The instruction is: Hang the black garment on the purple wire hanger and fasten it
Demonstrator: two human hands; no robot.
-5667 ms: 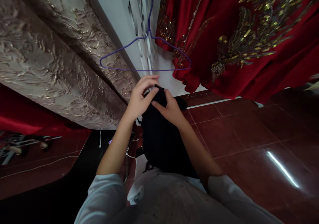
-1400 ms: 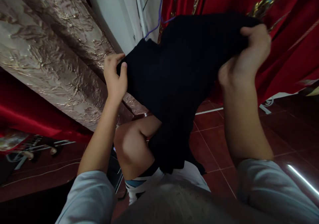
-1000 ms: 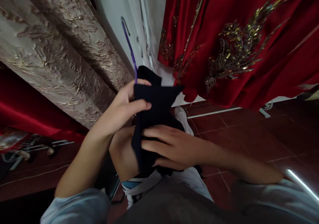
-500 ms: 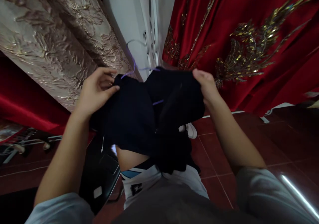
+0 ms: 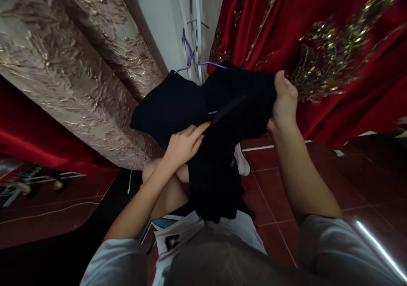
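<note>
A dark navy, almost black garment (image 5: pixel 171 103) hangs over a thin purple hanger (image 5: pixel 192 61) above my lap. At its right upper corner my right hand (image 5: pixel 284 101) is closed, thumb on top, with the cloth pinched in it. Across the lower middle of the garment lies my left hand (image 5: pixel 186 146). Its index finger stretches toward the front opening, and the thumb is apart from it, resting against the cloth. A short piece of the hanger's purple lower bar shows in that opening. The garment's lower part drapes down onto my lap.
Shiny red cloth with gold sequins (image 5: pixel 330 57) hangs at the right. Textured beige-gold fabric (image 5: pixel 85 78) hangs at the left. A white panel (image 5: pixel 155 18) stands behind the hanger. A black surface with a white cable (image 5: pixel 130 182) is at lower left, above red floor tiles (image 5: pixel 270 192).
My left hand has let go of the garment's left upper corner and moved right and down to its front. The garment, hanger and right hand have shifted up and right.
</note>
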